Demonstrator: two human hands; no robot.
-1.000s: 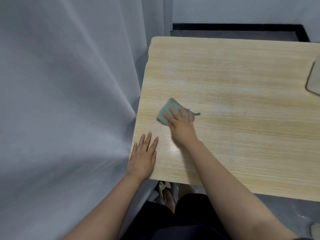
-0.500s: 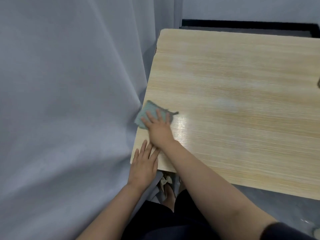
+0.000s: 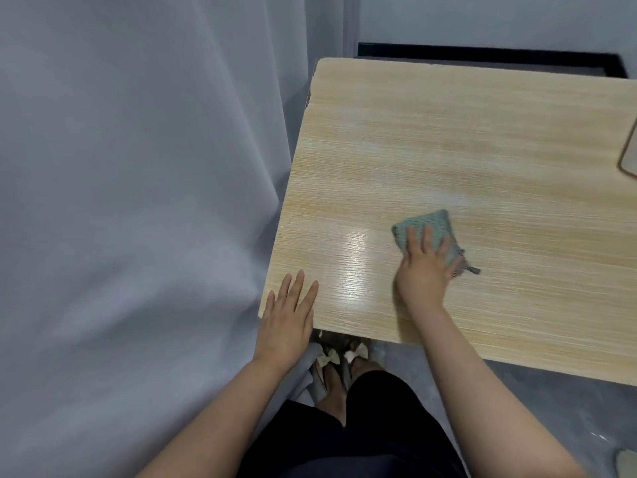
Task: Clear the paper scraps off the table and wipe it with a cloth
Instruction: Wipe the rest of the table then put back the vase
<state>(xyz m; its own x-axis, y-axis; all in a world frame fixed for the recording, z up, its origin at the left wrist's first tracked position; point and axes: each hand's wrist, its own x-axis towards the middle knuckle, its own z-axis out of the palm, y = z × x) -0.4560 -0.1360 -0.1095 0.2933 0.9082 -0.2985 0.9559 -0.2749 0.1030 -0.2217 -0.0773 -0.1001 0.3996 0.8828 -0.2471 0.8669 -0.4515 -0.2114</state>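
A light wooden table (image 3: 465, 139) fills the right of the view. A folded grey-green cloth (image 3: 427, 227) lies on it near the front, a loose corner trailing to the right. My right hand (image 3: 425, 267) presses flat on the cloth with straight, spread fingers. My left hand (image 3: 287, 313) rests flat on the table's front left corner, fingers straight. No paper scraps show on the tabletop.
A grey curtain (image 3: 138, 201) hangs against the table's left edge. A flat pale object (image 3: 629, 157) sits at the table's right edge, cut off by the frame. Grey floor (image 3: 551, 401) and my feet in bowed sandals (image 3: 339, 360) lie below the front edge.
My right hand has slid the cloth from the table's left edge rightwards toward the middle. My left hand stays on the front left corner.
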